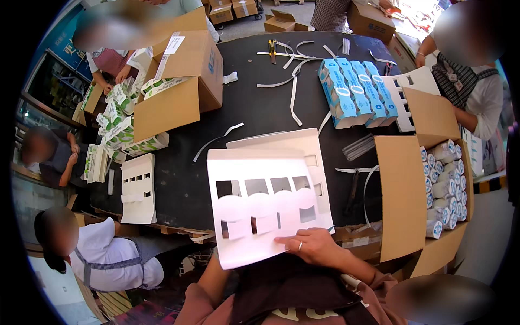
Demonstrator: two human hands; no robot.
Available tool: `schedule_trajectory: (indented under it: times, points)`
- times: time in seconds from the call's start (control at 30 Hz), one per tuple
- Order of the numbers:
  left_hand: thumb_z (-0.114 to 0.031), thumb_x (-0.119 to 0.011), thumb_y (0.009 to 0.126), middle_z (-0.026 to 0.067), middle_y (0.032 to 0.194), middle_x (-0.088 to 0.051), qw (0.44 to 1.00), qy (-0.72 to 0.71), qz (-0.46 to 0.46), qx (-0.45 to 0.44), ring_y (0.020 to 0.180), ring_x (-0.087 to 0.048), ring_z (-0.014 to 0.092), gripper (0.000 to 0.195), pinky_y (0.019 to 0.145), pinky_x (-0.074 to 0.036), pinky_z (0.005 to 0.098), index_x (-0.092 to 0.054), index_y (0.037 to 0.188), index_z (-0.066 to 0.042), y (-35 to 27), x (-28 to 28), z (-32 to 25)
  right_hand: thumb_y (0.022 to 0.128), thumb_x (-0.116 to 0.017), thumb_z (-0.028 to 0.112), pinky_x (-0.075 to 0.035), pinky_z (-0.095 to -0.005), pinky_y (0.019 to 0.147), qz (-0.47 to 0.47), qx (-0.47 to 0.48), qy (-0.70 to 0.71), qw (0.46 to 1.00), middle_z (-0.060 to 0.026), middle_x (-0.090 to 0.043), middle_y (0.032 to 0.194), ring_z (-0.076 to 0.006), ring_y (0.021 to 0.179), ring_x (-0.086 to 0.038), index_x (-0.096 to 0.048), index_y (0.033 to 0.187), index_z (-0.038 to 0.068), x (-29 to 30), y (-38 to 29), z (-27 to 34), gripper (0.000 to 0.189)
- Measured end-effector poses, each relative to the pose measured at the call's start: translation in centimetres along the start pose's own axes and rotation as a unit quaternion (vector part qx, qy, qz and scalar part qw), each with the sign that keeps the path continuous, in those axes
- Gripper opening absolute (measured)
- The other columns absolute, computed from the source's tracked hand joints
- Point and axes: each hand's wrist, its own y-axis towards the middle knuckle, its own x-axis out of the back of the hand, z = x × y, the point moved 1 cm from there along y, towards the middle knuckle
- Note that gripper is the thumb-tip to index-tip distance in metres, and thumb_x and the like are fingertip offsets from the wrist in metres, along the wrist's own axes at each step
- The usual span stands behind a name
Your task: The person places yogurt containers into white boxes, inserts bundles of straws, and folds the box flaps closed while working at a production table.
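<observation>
In front of me a white die-cut cardboard sheet (264, 239) with rows of square cut-outs is held up, tilted, over the near table edge. My right hand (310, 245), with a ring on one finger, rests on its lower right edge; whether the fingers grip it cannot be told. The left forearm goes up behind the sheet's lower left, and the left hand is hidden there. Beneath and behind this sheet lie more white cardboard sheets (276, 139). To the right, an open carton (400, 195) holds many small white cups with blue-marked lids (445, 189).
Blue multipacks (345, 95) stand at the back right of the dark table (178, 183). White strips (293, 97) and a yellow-black utility knife (272, 52) lie beyond. An open carton (209, 69) and green-white yoghurt packs (122, 132) occupy the left. Several people stand around.
</observation>
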Motion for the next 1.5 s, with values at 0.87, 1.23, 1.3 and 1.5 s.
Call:
schedule_trajectory:
  times: [0.87,1.23,1.3,1.5]
  points:
    - [-0.019,-0.061,0.097,0.0151,0.126,-0.063,0.938,0.213,-0.273,0.005,0.116,-0.061,0.023,0.039,0.094,-0.053,0.0353,-0.055,0.13,0.001,4.2,-1.9,4.2,0.08,-0.066,0.017,-0.045,-0.0256,0.061,-0.136,0.09,-0.093,0.982,-0.0013,-0.067,0.12,-0.013,0.078,-0.059,-0.056,0.089,0.015,-1.2,-0.8,3.4,0.013]
    - [-0.003,-0.07,0.089,0.0141,0.117,-0.064,0.707,0.677,0.056,0.199,0.101,-0.067,0.02,0.029,0.088,-0.053,0.0303,-0.064,0.116,0.004,1.3,-7.7,10.3,0.083,-0.069,0.017,-0.057,-0.0313,0.073,-0.217,-0.034,-0.084,0.972,-0.0064,-0.069,0.11,-0.0238,0.097,-0.067,-0.067,0.092,0.008,5.5,-3.9,4.2,0.013]
    - [-0.002,-0.07,0.088,0.0131,0.114,-0.064,0.745,0.629,0.054,0.217,0.099,-0.068,0.018,0.029,0.083,-0.054,0.0277,-0.065,0.117,0.003,4.2,-10.4,10.9,0.081,-0.068,0.014,-0.056,-0.0322,0.074,-0.29,-0.087,-0.146,0.942,-0.0083,-0.071,0.105,-0.0242,0.092,-0.069,-0.067,0.087,0.008,11.1,-7.3,4.6,0.009]
    - [-0.001,-0.069,0.088,0.0118,0.107,-0.063,0.691,0.683,0.215,0.098,0.09,-0.068,0.017,0.029,0.076,-0.058,0.027,-0.067,0.117,0.0,12.4,-18.1,16.5,0.083,-0.075,0.034,-0.054,-0.0419,0.077,-0.296,-0.5,-0.461,0.671,-0.0127,-0.062,0.113,-0.0321,0.102,-0.061,-0.067,0.113,0.01,25.9,-24.2,-8.4,0.04]
